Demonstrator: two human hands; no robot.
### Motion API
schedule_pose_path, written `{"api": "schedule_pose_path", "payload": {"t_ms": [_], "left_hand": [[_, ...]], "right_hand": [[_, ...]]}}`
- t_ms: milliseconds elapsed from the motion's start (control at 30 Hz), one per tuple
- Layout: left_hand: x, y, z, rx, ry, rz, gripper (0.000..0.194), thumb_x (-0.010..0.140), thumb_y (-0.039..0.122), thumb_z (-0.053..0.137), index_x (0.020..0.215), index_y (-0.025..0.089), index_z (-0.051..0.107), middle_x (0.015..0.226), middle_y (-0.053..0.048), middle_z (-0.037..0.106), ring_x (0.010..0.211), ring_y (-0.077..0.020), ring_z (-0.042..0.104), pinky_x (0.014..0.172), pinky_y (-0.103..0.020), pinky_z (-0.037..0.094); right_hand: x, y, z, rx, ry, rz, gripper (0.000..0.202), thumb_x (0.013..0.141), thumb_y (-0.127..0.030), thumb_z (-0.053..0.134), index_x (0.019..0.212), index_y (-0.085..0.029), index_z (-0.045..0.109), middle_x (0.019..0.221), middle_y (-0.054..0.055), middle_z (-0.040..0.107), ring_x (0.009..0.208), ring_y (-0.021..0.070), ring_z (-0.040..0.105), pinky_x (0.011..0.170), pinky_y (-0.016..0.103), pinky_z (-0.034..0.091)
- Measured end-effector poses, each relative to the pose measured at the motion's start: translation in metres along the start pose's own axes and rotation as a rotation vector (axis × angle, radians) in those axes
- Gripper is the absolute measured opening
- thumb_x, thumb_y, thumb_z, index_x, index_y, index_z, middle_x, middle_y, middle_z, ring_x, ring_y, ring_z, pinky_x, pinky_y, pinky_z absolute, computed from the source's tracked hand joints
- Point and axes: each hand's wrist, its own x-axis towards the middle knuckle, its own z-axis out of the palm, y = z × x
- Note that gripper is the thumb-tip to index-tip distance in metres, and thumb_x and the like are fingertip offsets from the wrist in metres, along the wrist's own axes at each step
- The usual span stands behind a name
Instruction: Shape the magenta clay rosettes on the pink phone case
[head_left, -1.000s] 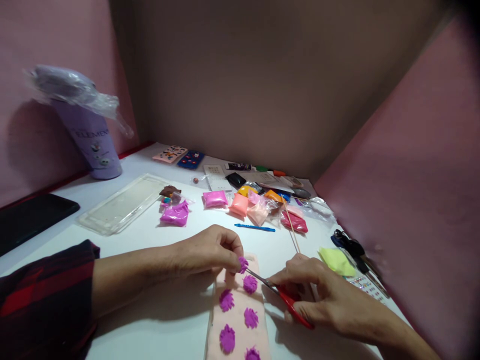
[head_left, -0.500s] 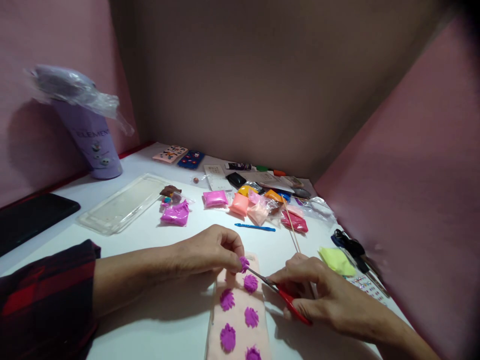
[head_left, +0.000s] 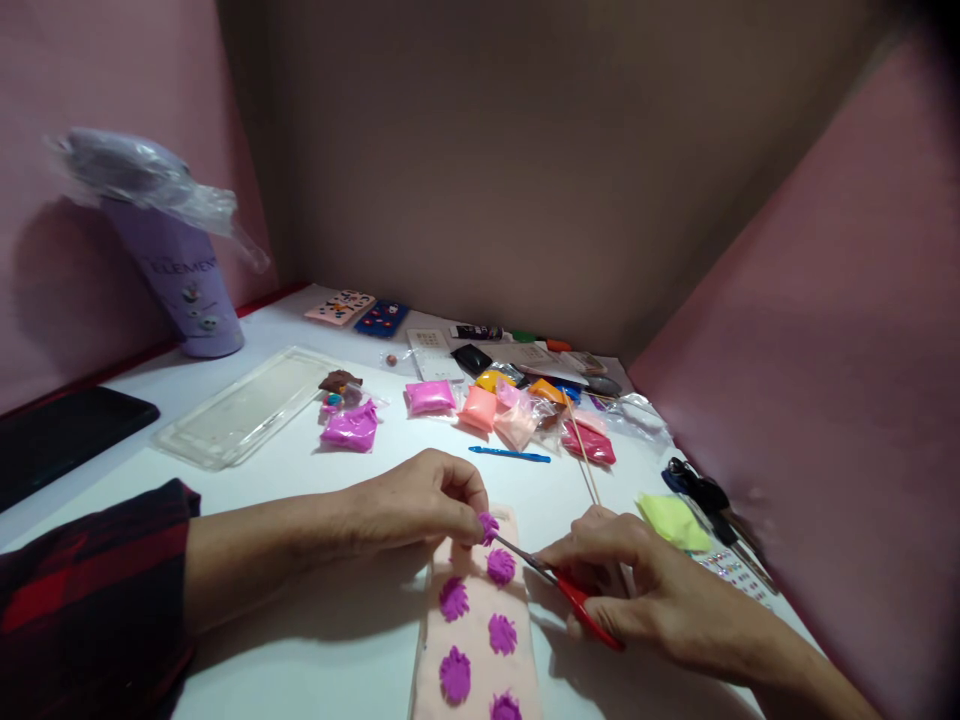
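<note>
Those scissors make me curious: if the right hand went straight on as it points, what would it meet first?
Probably the purple piece pinched in the left hand; the scissors seem to touch it, though depth is unclear.

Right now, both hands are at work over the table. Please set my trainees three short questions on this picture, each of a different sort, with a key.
1. Which hand holds the red-handled metal scissors?

2. True or false: clear plastic film covers the top of the tapered lilac cup.

3. Choose what dots the flat, pale pink, rectangular slab:
A. smooth green beads
B. fringed purple clay-like pieces
C. square white buttons

Key:
1. The right hand.
2. True.
3. B.
</note>
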Motion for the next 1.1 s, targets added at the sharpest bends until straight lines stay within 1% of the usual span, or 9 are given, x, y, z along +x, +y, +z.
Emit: {"api": "schedule_pose_path", "payload": {"t_ms": [167,300,467,533,667,800,967,1100], "left_hand": [[0.002,-0.001,-0.001,0.002,-0.001,-0.003,0.014,0.062,0.022,0.067,0.070,0.014,0.059,0.062,-0.001,0.062,0.059,-0.0147,0.056,0.052,-0.023,0.036],[0.000,0.002,0.001,-0.001,0.004,-0.020,0.013,0.060,0.021,0.066,0.069,0.015,0.059,0.061,-0.002,0.062,0.060,-0.0172,0.059,0.054,-0.025,0.038],[0.001,-0.001,0.001,0.000,-0.004,-0.014,0.013,0.061,0.022,0.066,0.069,0.015,0.059,0.062,-0.003,0.063,0.062,-0.0189,0.061,0.056,-0.026,0.041],[0.002,-0.003,0.000,-0.004,-0.006,-0.005,0.014,0.061,0.023,0.067,0.069,0.015,0.059,0.063,-0.003,0.064,0.063,-0.0187,0.061,0.057,-0.027,0.042],[0.002,-0.003,0.000,-0.001,0.000,-0.003,0.015,0.062,0.024,0.068,0.070,0.015,0.059,0.065,-0.003,0.064,0.062,-0.0170,0.059,0.055,-0.025,0.039],[0.000,0.000,0.001,-0.001,0.005,-0.022,0.014,0.061,0.023,0.067,0.069,0.015,0.059,0.061,-0.001,0.062,0.055,-0.0138,0.055,0.049,-0.022,0.034],[-0.001,0.002,0.001,-0.001,0.001,-0.031,0.013,0.062,0.023,0.067,0.069,0.015,0.059,0.059,0.000,0.060,0.050,-0.0108,0.049,0.045,-0.021,0.029],[-0.001,0.002,0.000,-0.001,-0.008,-0.018,0.013,0.062,0.023,0.067,0.070,0.015,0.059,0.060,-0.001,0.062,0.054,-0.0136,0.055,0.048,-0.022,0.033]], "right_hand": [[0.001,-0.001,-0.001,-0.011,0.017,-0.016,0.029,0.073,-0.017,0.064,0.101,-0.023,0.071,0.078,0.001,0.062,0.070,0.0148,0.053,0.060,0.022,0.041],[0.001,-0.003,-0.001,-0.018,0.025,-0.025,0.027,0.074,-0.017,0.064,0.100,-0.022,0.071,0.079,0.001,0.063,0.070,0.0150,0.053,0.061,0.022,0.041],[0.001,-0.005,-0.001,-0.031,0.025,-0.041,0.018,0.075,-0.017,0.063,0.089,-0.022,0.073,0.075,0.001,0.062,0.071,0.0149,0.053,0.067,0.024,0.042],[0.001,-0.004,-0.001,-0.030,0.018,-0.040,0.016,0.076,-0.017,0.063,0.087,-0.022,0.073,0.075,0.001,0.062,0.071,0.0149,0.053,0.066,0.024,0.042],[-0.001,0.001,-0.002,-0.029,0.011,-0.023,0.025,0.075,-0.017,0.064,0.097,-0.023,0.071,0.079,0.001,0.063,0.072,0.0153,0.053,0.063,0.023,0.041],[-0.003,0.005,-0.003,-0.026,-0.002,-0.013,0.034,0.073,-0.018,0.066,0.105,-0.025,0.069,0.083,0.001,0.063,0.073,0.0159,0.053,0.062,0.023,0.041],[-0.002,0.000,-0.002,-0.024,-0.002,0.001,0.033,0.072,-0.016,0.065,0.103,-0.025,0.070,0.082,0.001,0.063,0.072,0.0156,0.053,0.061,0.022,0.040],[-0.001,-0.004,-0.001,-0.016,0.002,0.001,0.031,0.071,-0.016,0.065,0.100,-0.025,0.070,0.078,0.000,0.062,0.071,0.0157,0.052,0.060,0.022,0.040]]}}
